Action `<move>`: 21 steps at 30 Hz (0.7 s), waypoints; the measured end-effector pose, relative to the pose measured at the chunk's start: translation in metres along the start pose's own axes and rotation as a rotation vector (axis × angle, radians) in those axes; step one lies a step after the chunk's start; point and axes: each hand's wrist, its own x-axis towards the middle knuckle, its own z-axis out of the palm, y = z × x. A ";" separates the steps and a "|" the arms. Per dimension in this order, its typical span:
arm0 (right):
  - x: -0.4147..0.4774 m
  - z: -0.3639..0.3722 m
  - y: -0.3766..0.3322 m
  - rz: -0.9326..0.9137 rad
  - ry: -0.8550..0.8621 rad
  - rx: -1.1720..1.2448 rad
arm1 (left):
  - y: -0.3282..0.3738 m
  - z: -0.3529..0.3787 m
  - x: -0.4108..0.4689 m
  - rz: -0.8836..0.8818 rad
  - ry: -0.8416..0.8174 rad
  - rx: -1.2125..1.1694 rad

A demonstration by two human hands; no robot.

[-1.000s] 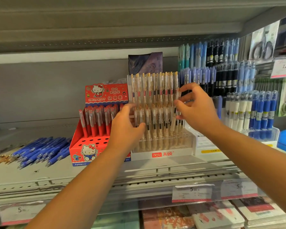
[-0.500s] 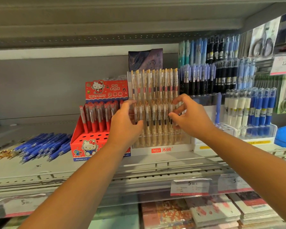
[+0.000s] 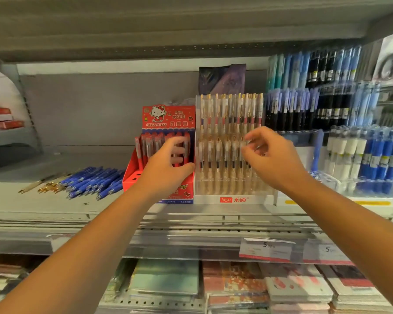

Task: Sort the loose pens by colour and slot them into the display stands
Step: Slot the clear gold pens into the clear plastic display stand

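Left hand: the left hand (image 3: 168, 171) rests against the side of the red cardboard Hello Kitty stand (image 3: 168, 123), fingers loose, gripping nothing.
Right hand: the right hand (image 3: 272, 159) hovers before the clear plastic stand of gold-clipped transparent pens (image 3: 230, 141), fingertips nearly pinched; whether a pen is held, I cannot tell.
Loose pens: the heap of blue plastic pens (image 3: 93, 182) lies on the grey metal shelf (image 3: 43, 205), left of the stands, with some gold-tipped pens (image 3: 48, 185) beside it.
Advice: probably steady the stand with one hand, push each pen straight down into a free hole.

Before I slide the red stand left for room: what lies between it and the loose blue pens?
Nothing: in the head view the blue pens reach right up to the red stand.
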 end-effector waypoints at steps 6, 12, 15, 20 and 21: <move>-0.004 0.056 -0.058 0.056 -0.436 0.294 | -0.020 -0.066 -0.032 -0.096 0.060 0.004; -0.007 0.134 -0.120 0.073 -0.562 0.347 | -0.051 -0.149 -0.063 -0.208 0.107 0.067; -0.006 0.178 -0.149 0.062 -0.629 0.338 | -0.068 -0.200 -0.074 -0.233 0.112 0.131; 0.002 0.262 -0.196 0.055 -0.632 0.285 | -0.099 -0.283 -0.078 -0.274 0.122 0.168; 0.005 0.279 -0.206 0.056 -0.625 0.275 | -0.106 -0.299 -0.077 -0.283 0.110 0.190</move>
